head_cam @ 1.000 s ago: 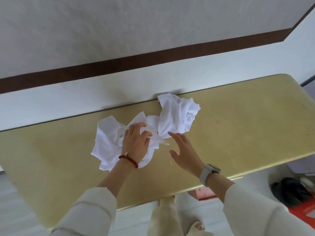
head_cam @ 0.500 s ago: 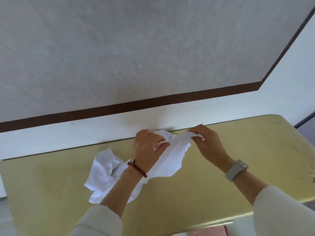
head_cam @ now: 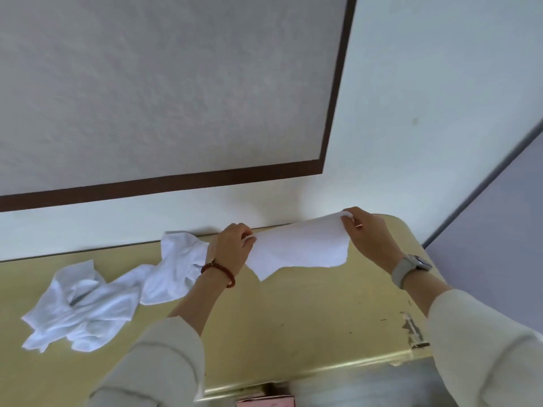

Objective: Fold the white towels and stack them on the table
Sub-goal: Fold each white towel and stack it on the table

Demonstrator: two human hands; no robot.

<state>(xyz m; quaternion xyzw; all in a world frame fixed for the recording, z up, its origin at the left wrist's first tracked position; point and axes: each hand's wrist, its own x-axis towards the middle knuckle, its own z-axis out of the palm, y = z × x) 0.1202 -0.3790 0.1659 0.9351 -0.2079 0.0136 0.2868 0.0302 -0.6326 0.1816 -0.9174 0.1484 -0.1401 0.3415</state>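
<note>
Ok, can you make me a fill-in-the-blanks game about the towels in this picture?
1. Both hands hold one white towel stretched ____ the table.
2. The left hand wears a ____ bead bracelet.
3. The crumpled towels lie on the ____ side of the table.
4. The watch is on the ____ wrist.

Missing words: above, red, left, right

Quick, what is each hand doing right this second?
Left hand: closed, pinching one top corner of the white towel.
Right hand: closed, pinching the towel's other top corner, holding it stretched above the table.
</note>
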